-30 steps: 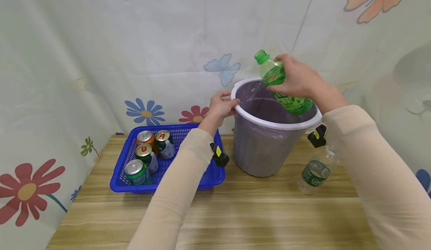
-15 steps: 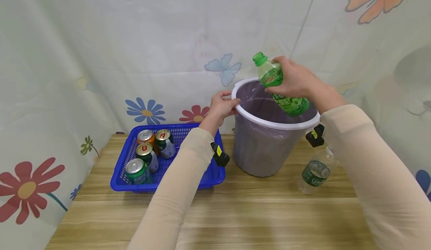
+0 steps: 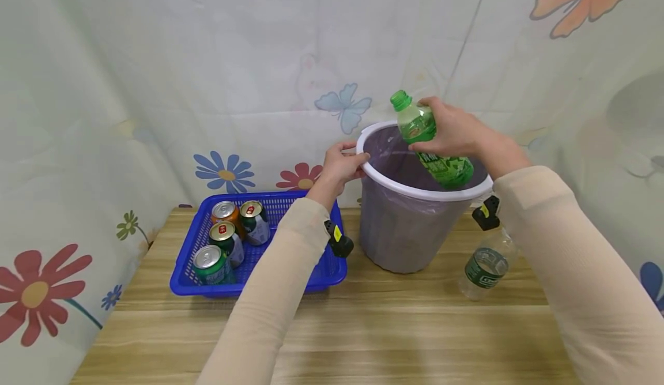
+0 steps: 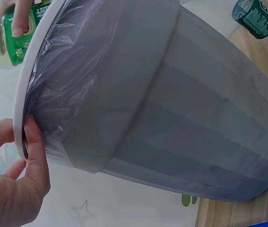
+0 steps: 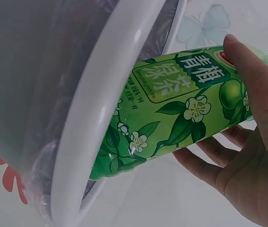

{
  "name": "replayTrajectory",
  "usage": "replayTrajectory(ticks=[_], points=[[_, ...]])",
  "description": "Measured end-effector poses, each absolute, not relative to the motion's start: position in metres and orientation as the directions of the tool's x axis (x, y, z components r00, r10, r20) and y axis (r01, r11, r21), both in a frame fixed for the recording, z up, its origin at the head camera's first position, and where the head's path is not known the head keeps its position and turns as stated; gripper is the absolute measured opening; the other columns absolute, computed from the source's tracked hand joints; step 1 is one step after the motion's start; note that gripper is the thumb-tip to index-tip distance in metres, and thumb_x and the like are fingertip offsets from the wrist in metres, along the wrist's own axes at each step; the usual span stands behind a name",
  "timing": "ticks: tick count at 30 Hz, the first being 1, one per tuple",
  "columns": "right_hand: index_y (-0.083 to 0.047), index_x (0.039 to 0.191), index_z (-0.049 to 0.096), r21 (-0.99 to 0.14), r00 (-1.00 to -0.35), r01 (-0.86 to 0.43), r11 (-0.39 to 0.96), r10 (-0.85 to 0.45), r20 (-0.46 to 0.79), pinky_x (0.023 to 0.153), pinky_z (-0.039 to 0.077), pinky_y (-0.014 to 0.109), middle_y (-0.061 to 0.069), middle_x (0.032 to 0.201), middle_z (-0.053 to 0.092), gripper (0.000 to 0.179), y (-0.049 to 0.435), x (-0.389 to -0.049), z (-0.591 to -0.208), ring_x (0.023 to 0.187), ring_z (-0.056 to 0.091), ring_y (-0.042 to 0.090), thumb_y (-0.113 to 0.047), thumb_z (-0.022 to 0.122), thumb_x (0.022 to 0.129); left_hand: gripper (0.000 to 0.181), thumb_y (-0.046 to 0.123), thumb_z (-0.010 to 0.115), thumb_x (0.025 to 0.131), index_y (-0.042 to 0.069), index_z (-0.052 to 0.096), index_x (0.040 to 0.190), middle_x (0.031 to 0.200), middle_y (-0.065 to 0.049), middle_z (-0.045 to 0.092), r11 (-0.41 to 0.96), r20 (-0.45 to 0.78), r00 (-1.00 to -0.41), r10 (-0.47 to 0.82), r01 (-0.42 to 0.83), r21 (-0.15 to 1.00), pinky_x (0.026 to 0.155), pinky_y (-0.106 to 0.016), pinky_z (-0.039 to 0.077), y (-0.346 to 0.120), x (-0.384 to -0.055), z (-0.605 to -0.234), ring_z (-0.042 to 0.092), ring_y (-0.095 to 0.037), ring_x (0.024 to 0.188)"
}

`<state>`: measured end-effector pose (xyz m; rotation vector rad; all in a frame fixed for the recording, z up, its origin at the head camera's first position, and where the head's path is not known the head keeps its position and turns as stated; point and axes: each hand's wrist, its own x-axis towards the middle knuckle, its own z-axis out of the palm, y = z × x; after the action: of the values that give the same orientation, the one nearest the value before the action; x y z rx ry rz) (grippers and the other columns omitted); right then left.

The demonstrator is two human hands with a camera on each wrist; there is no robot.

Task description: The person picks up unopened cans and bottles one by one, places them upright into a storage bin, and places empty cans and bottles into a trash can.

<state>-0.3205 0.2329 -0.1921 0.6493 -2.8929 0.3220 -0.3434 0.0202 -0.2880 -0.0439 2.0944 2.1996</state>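
My right hand (image 3: 453, 134) grips a green tea bottle (image 5: 186, 97) around its upper body. The bottle tilts, its uncapped green neck up to the left and its base dipping into the mouth of a grey trash can (image 3: 410, 229). A thin clear bag (image 4: 67, 66) lines the can and folds over under its white rim (image 5: 91, 109). With thumb and fingers, my left hand (image 3: 342, 165) pinches that rim on its left side. In the left wrist view, the left fingers (image 4: 35, 151) curl around the rim's edge.
Left of the can, a blue plastic basket (image 3: 178, 270) holds several drink cans, among them a green can (image 3: 211, 267) at the front. A clear water bottle (image 3: 486, 270) with a green label stands to the right, under the right forearm. A patterned curtain (image 3: 249, 74) hangs behind the wooden table (image 3: 363, 339).
My right hand and the green tea bottle have come down slightly and a little to the left, deeper into the can's mouth. The left hand stays on the rim.
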Motion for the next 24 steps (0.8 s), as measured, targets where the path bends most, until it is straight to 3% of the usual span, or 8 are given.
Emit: replayTrajectory(ticks=[13,24], points=[[-0.010,0.145,0.017,-0.167,-0.893,-0.446,0.880,-0.422,0.158,0.088,0.041,0.054,0.025,0.123,0.051,0.082,0.2363,-0.3197,-0.1951,0.105,0.054,0.039,-0.036,0.065,0.083,0.042,0.012,0.065,0.085,0.011,0.048,0.124,0.104,-0.012,0.060,-0.052,-0.097,-0.994,0.055,-0.100,0.994,0.067,-0.027,0.056,0.0196,-0.3432,-0.2894,0.064,-0.016,0.069],[-0.013,0.144,0.024,-0.137,-0.903,-0.423,0.896,-0.405,0.143,0.095,0.035,0.058,0.022,0.133,0.044,0.073,0.2349,-0.3144,-0.1939,0.119,0.043,0.041,-0.048,0.053,0.087,0.043,0.012,0.065,0.085,0.011,0.049,0.125,0.104,-0.012,0.061,-0.065,-0.095,-0.994,0.056,-0.099,0.993,0.067,-0.026,0.056,0.0193,-0.3443,-0.2898,0.063,-0.015,0.068]])
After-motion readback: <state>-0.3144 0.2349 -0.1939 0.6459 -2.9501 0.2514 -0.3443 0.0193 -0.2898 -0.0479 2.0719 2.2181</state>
